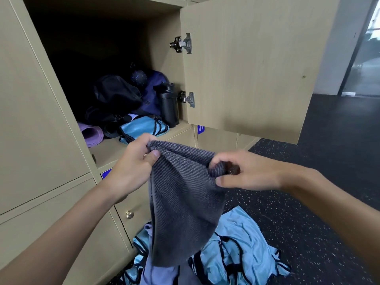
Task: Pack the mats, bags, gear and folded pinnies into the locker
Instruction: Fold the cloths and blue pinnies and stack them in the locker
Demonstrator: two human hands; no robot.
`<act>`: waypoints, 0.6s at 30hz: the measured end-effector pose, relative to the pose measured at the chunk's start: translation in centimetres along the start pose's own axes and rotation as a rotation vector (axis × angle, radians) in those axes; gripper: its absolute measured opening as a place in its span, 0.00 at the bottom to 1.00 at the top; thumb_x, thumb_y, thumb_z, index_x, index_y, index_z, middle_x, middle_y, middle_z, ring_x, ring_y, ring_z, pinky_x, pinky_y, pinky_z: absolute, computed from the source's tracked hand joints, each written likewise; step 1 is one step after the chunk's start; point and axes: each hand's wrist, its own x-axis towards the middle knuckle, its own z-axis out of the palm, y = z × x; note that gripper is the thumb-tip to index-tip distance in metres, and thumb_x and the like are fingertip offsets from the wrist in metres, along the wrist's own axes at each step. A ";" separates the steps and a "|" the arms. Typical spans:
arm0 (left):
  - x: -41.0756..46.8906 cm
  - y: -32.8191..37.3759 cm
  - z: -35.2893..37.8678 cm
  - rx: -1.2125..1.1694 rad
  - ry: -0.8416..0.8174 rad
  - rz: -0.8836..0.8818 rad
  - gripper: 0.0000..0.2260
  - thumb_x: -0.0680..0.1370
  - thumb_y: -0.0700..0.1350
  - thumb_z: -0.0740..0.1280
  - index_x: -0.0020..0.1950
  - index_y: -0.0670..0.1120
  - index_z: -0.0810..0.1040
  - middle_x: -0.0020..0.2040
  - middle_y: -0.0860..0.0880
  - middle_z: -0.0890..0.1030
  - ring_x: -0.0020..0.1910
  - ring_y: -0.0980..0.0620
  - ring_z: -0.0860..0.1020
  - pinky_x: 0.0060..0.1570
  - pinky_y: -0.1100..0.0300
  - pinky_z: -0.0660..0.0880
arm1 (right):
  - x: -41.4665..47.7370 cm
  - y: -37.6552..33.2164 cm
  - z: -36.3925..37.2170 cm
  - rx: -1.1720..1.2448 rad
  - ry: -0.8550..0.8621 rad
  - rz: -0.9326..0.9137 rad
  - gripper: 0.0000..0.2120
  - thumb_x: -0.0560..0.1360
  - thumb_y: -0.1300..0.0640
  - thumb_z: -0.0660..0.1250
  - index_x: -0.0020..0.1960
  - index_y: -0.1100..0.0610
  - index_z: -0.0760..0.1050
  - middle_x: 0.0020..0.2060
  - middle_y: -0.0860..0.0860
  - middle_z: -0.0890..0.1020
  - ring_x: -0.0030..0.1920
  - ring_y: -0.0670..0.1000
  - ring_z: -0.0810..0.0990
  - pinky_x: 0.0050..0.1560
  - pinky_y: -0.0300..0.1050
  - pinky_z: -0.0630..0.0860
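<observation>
1. Grey ribbed towel (185,198): hangs before open locker (111,155), above loose blue pinnies (242,239).
2. Left hand (135,161), right hand (242,171): raised, each pinching towel's top edge.
3. Blue tag (200,128) under door (246,68): "47".

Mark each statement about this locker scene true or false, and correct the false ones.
1. The left hand and the right hand both grip the grey towel. True.
2. The locker door is shut. False: it stands open.
3. The black bottle stands upright inside the locker. True.
4. Loose blue pinnies lie heaped on the floor. True.
5. The purple mat lies on the floor. False: it lies inside the locker.
</observation>
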 end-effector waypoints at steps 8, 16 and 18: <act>0.0 0.1 -0.9 0.083 0.047 -0.048 0.08 0.83 0.35 0.59 0.48 0.46 0.73 0.45 0.40 0.80 0.43 0.47 0.77 0.50 0.43 0.78 | 0.5 1.5 -0.2 0.440 0.269 -0.044 0.10 0.83 0.60 0.58 0.45 0.58 0.76 0.38 0.45 0.79 0.40 0.42 0.75 0.44 0.36 0.72; -0.4 0.7 -0.1 -0.017 0.022 -0.069 0.06 0.84 0.35 0.58 0.51 0.42 0.74 0.45 0.38 0.82 0.42 0.49 0.78 0.45 0.48 0.79 | -0.2 0.5 -0.8 0.288 0.143 0.017 0.08 0.76 0.55 0.70 0.39 0.54 0.75 0.34 0.43 0.79 0.33 0.38 0.72 0.36 0.31 0.67; -0.2 0.5 -0.5 0.012 0.047 -0.063 0.06 0.83 0.36 0.59 0.51 0.43 0.74 0.46 0.38 0.81 0.43 0.49 0.77 0.53 0.41 0.77 | -0.2 0.8 -0.7 0.358 0.166 -0.029 0.10 0.78 0.60 0.67 0.39 0.56 0.70 0.30 0.38 0.74 0.31 0.39 0.69 0.34 0.31 0.66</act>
